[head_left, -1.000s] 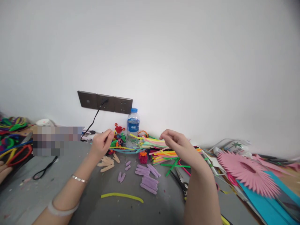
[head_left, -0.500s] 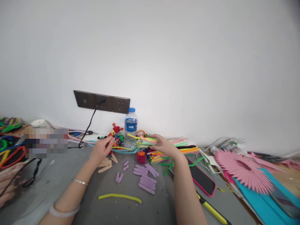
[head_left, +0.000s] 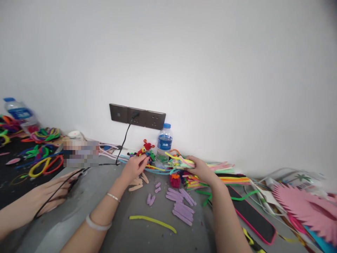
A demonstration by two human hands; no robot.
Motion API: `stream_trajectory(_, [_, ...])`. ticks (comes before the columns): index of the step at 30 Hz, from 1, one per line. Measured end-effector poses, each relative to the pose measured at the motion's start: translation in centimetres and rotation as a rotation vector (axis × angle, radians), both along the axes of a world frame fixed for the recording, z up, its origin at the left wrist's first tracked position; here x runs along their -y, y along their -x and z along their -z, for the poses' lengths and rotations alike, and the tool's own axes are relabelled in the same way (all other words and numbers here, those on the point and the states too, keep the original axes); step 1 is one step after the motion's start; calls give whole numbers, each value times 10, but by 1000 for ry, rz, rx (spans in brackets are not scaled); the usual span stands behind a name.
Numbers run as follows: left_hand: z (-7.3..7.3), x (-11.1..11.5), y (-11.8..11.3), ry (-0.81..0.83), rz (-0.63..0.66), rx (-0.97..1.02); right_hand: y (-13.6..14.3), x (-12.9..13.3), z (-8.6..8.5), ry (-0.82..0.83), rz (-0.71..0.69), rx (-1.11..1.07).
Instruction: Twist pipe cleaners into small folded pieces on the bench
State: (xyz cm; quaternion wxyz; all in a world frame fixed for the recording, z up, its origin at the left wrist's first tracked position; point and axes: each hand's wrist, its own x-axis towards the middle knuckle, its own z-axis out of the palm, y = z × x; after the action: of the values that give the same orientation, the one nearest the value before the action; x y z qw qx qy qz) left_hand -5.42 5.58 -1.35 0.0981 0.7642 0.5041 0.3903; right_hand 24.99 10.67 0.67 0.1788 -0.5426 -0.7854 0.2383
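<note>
My right hand is closed round the end of a bunch of pale pipe cleaners, which stick out on both sides of it. Below it lies another pile of bright pipe cleaners. With fingers pinched together, my left hand is beside small fuzzy figures; what it holds, if anything, is hidden. Under my hands lie bent purple pieces, beige pieces and one yellow-green pipe cleaner. A red fuzzy piece sits between the hands.
A water bottle stands against the wall below a socket strip. Another person's hand rests at the left by a black cable. To the right are a phone, a yellow-black cutter and a pink fringed paper ring.
The view has turned left, so everything sits further right and more of the other person's arm shows. My right hand's fingers have closed round the pale pipe cleaners. My left hand stays pinched.
</note>
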Motion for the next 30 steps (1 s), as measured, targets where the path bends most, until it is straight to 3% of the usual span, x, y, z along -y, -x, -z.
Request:
stream_trajectory(8, [0,0,1,-30,3,-2,-16,-2,-4,-151,-11,-145])
stream_trajectory(24, [3,-1,1,-74,14,-13,-23,-4,-2,-242,0,-198])
stream_trajectory(30, [2,1,0,-119,14,1,-29,-5,-1,-205,-5,-197])
